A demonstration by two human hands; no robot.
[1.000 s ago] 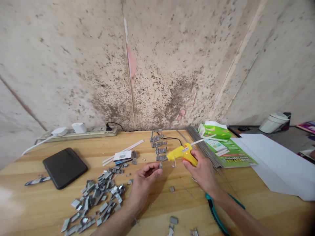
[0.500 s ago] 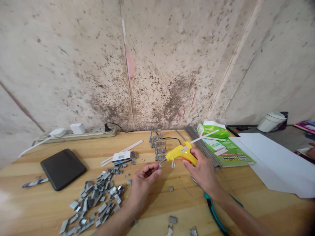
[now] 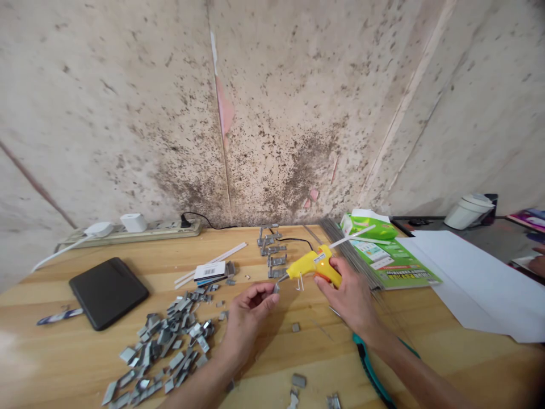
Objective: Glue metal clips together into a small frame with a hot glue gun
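Note:
A yellow hot glue gun (image 3: 307,263) with a lit orange light is gripped by my right hand (image 3: 349,292). A clear glue stick (image 3: 353,236) juts from its back end, and its nozzle points left and down. Between the thumb and fingers of my left hand (image 3: 251,309) is a small grey metal piece (image 3: 276,288), mostly covered by the fingertips. The nozzle tip is at this piece; whether they touch I cannot tell. Just behind stand several joined metal pieces (image 3: 276,261). Left of my left hand lies a heap of loose metal pieces (image 3: 181,324).
Teal-handled pliers (image 3: 368,366) lie under my right forearm. Thin metal rods (image 3: 351,250), a green tissue pack (image 3: 368,224) and white paper (image 3: 481,284) are to the right. On the left are a black tablet-like slab (image 3: 109,292) and a power strip (image 3: 128,234). Another person's hand shows at the right edge.
Almost nothing differs. Both hands, the glue gun and the metal piece hold nearly the same position; the glue stick's back end sits very slightly further left.

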